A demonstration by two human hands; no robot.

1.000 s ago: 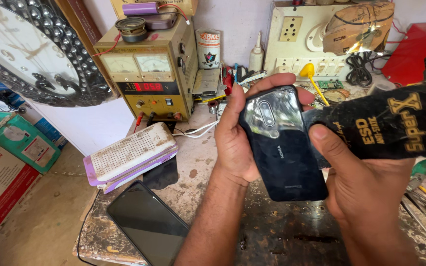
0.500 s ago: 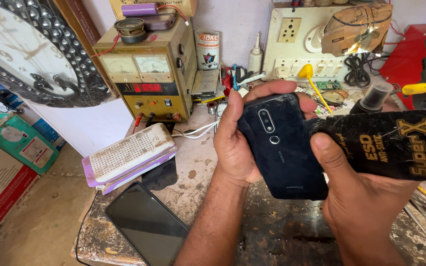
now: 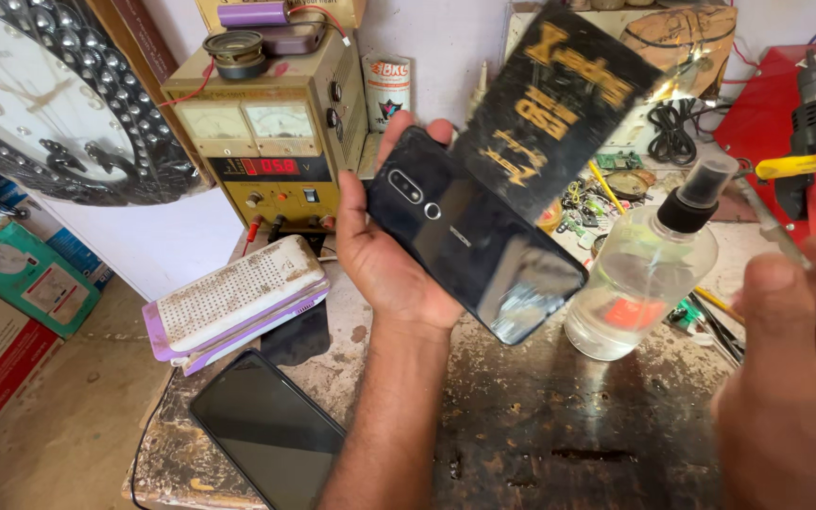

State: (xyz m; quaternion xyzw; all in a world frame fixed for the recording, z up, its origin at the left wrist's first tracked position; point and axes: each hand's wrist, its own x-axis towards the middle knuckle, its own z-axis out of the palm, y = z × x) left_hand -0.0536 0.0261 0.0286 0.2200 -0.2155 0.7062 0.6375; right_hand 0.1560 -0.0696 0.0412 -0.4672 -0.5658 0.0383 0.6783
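Two phones (image 3: 477, 247) — one spray bottle (image 3: 642, 274), one clock (image 3: 40, 104), perhaps one power supply (image 3: 271, 142).

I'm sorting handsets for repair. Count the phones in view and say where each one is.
2. A dark phone is held back-up in the left hand; a second phone lies on the workbench at lower left. Others may be hidden.

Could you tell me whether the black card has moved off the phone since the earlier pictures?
Yes: the black card has moved up off the phone, toward the wall.

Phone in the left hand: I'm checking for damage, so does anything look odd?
No crack shows on the phone held back-up in the left hand. A black card juts from its upper edge, seemingly wedged in.
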